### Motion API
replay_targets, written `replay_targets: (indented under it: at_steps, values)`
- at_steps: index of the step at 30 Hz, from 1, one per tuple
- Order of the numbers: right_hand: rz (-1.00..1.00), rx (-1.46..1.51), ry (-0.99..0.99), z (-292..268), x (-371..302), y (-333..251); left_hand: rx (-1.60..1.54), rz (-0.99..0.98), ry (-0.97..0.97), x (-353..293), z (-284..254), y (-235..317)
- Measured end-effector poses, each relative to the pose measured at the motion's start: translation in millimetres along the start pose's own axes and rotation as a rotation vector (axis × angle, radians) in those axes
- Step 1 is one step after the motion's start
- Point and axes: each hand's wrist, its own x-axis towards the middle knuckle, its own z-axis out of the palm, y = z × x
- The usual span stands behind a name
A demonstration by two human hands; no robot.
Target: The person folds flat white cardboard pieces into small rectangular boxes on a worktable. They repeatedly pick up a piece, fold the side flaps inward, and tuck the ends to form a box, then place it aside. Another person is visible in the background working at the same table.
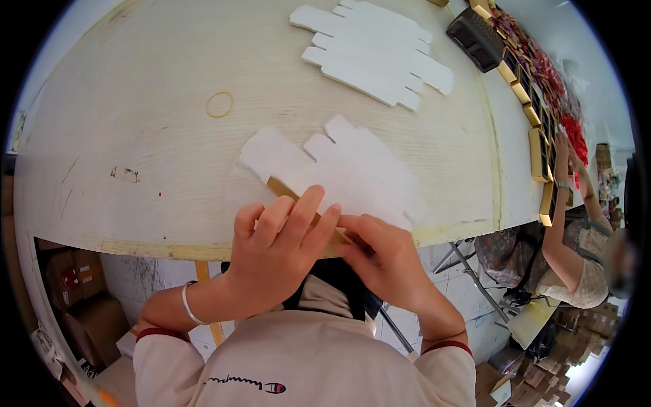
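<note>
A flat white cardboard box blank [359, 163] with cut flaps lies at the near edge of the table, slightly blurred. Along its near side a gold strip [281, 188] shows, where the card is turned up. My left hand [274, 237] is over this strip, its fingers bent and pressing on the card; its thumb is hidden. My right hand [386, 258] grips the near right part of the same blank, thumb below and fingers curled over. Farther off lies a neat stack of white box blanks [373, 51].
A rubber band [219, 105] lies on the table [135, 74] at left. At right stand a dark plastic tray [475, 41] and a row of gold boxes [539, 154]. A co-worker's arms [564, 230] reach toward red items. Cartons [81, 278] sit below the table.
</note>
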Motion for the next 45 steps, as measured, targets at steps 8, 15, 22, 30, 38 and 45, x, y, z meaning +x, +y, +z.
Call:
replay_targets:
  at_steps: [8,15,22,30,38,45]
  values:
    - [-0.223,-0.15,0.447,-35.8,-8.2,20.4,-0.597,0.121,-0.279,9.6,-7.0,-43.1]
    - [-0.465,-0.703,-0.074,-38.0,-28.7,29.5,-0.632,0.284,-0.504,56.2,-8.6,-78.3]
    - [-0.688,-0.648,0.163,-12.3,1.5,23.7,-0.29,0.493,-0.315,75.3,6.9,-62.9]
    - [-0.343,-0.278,0.058,-13.2,41.1,17.3,-0.42,0.103,-0.278,15.5,0.6,-46.4]
    - [-0.639,-0.76,0.239,-9.5,8.9,30.7,-0.299,0.059,-0.067,13.2,0.3,-38.3]
    - [-0.724,-0.938,0.162,-1.9,-4.3,30.6,-0.285,0.139,-0.12,-14.5,-0.4,-20.8]
